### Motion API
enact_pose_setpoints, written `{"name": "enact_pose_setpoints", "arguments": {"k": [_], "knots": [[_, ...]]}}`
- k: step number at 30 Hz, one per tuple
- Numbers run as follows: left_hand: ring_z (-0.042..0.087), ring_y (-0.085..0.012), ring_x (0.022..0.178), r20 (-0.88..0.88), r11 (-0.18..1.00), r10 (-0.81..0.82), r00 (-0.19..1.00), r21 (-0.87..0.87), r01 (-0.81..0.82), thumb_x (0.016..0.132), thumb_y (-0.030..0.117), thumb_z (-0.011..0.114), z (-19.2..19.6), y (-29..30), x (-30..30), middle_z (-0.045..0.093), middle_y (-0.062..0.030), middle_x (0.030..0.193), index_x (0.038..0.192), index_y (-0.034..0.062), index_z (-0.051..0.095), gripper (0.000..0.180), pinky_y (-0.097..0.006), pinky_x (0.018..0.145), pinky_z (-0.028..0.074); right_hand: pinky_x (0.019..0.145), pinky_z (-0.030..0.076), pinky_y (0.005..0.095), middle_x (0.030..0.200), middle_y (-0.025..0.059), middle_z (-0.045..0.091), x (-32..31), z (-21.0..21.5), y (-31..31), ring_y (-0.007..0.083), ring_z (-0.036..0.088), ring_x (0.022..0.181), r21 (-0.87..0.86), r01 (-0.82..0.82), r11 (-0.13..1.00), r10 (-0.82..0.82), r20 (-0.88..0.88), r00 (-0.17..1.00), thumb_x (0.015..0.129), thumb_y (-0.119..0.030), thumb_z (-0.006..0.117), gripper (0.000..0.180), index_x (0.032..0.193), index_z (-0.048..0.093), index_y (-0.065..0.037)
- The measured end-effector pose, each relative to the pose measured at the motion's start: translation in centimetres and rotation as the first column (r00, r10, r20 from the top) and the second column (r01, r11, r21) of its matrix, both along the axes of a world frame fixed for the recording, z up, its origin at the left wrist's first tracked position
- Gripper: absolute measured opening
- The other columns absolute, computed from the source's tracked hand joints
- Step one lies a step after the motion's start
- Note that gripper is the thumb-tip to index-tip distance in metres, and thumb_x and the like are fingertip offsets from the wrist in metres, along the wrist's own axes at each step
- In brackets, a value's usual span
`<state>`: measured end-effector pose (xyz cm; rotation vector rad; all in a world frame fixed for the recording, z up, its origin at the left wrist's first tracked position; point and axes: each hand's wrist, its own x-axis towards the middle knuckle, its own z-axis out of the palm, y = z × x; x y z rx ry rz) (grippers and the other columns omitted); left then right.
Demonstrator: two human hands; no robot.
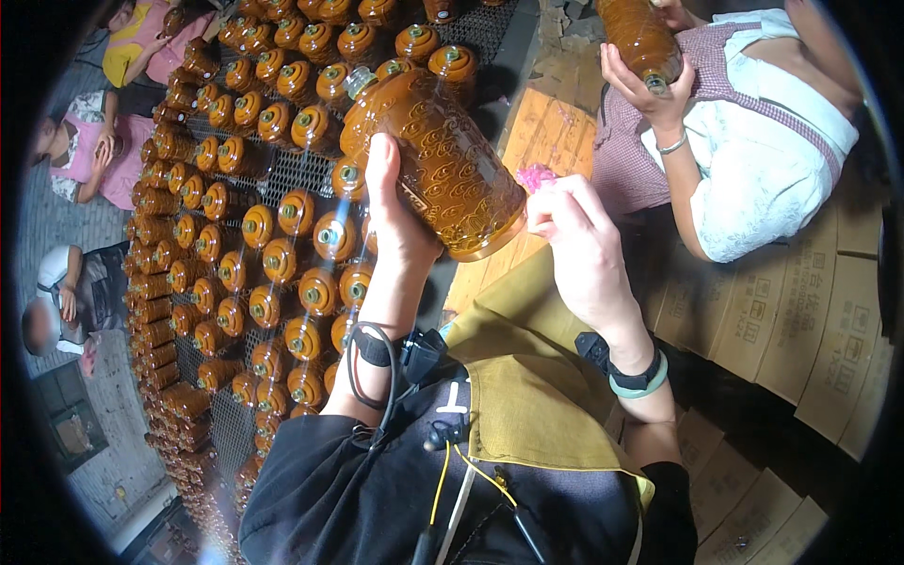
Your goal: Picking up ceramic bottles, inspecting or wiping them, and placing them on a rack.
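A large amber bottle (443, 160) with a raised swirl pattern lies tilted in my left hand (400, 212), its pale glass neck up to the left and its base down to the right. The thumb stretches along its side; the fingers behind it are hidden. Close to the bottle's base, my right hand (584, 240) is closed on a crumpled pink wad (536, 178). Whether the wad is a cloth or a mesh scrubber, I cannot tell. A narrow gap seems to part it from the glass.
Rows of similar amber bottles (318, 292) stand on a dark mesh surface (231, 428) at left. A co-worker (753, 141) at the right holds another amber bottle (640, 42). Cardboard boxes (782, 311) line the right side, beyond a wooden board (546, 137). Several people are at far left.
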<state>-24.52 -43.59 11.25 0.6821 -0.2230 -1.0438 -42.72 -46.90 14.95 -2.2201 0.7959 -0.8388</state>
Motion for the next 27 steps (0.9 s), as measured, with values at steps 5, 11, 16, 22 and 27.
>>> {"name": "enact_pose_setpoints", "arguments": {"k": [5, 11, 16, 22, 27], "knots": [[0.062, -0.0255, 0.105, 0.099, 0.999, 0.021, 0.995, 0.046, -0.026, 0.094, 0.049, 0.053, -0.3, -0.6, 0.1, 0.06, -0.0105, 0.12, 0.132, 0.0096, 0.048, 0.055, -0.044, 0.09, 0.052, 0.08, 0.048, 0.0365, 0.09, 0.0104, 0.048, 0.1, -0.1, -0.1, 0.0273, 0.056, 0.088, 0.024, -0.021, 0.999, 0.019, 0.085, 0.996, 0.076, 0.009, 0.063, 0.02, 0.09, 0.057, -0.003], [0.061, -0.0255, 0.106, 0.034, 0.995, 0.024, 0.999, 0.099, -0.028, 0.094, 0.049, 0.055, -1.3, -1.4, 0.5, 0.06, -0.0088, 0.12, 0.132, 0.0104, 0.048, 0.054, -0.045, 0.093, 0.051, 0.075, 0.051, 0.0362, 0.09, 0.0092, 0.05, 0.3, 0.1, -0.3, 0.0258, 0.057, 0.089, -0.135, 0.002, 0.991, -0.002, 0.003, 1.0, 0.076, 0.011, 0.063, 0.019, 0.088, 0.056, -0.002], [0.051, -0.0179, 0.12, -0.015, 0.976, 0.157, 0.987, 0.153, -0.153, 0.089, 0.028, 0.069, -2.4, -1.6, 1.6, 0.056, -0.0042, 0.13, 0.134, 0.0067, 0.05, 0.053, -0.039, 0.104, 0.04, 0.077, 0.053, 0.0304, 0.103, 0.0128, 0.063, 0.8, -0.3, 0.8, 0.0258, 0.063, 0.087, 0.082, -0.155, 0.985, 0.127, 0.277, 0.952, 0.08, 0.014, 0.059, 0.017, 0.09, 0.055, 0.0], [0.062, -0.0233, 0.108, -0.229, 0.996, 0.081, 0.97, 0.063, -0.068, 0.089, 0.048, 0.066, -0.3, -1.5, 1.9, 0.065, -0.0053, 0.117, 0.126, 0.0116, 0.057, 0.052, -0.047, 0.095, 0.05, 0.074, 0.053, 0.0303, 0.109, 0.0183, 0.064, 1.2, -5.0, 2.1, 0.0207, 0.068, 0.088, 0.514, -0.381, 0.768, 0.396, 0.087, 0.914, 0.091, 0.001, 0.055, 0.019, 0.11, 0.058, -0.001], [0.063, -0.0262, 0.106, -0.34, 0.995, -0.074, 0.938, -0.084, 0.049, 0.087, 0.057, 0.063, -0.9, -1.0, 3.0, 0.064, -0.0097, 0.118, 0.126, 0.0093, 0.056, 0.062, -0.047, 0.091, 0.053, 0.102, 0.045, 0.0425, 0.136, 0.0173, 0.052, -0.5, -8.6, -4.2, 0.0293, 0.054, 0.122, 0.638, -0.008, 0.77, -0.437, 0.537, 0.722, 0.102, -0.012, 0.044, 0.017, 0.113, 0.055, -0.004]]}}
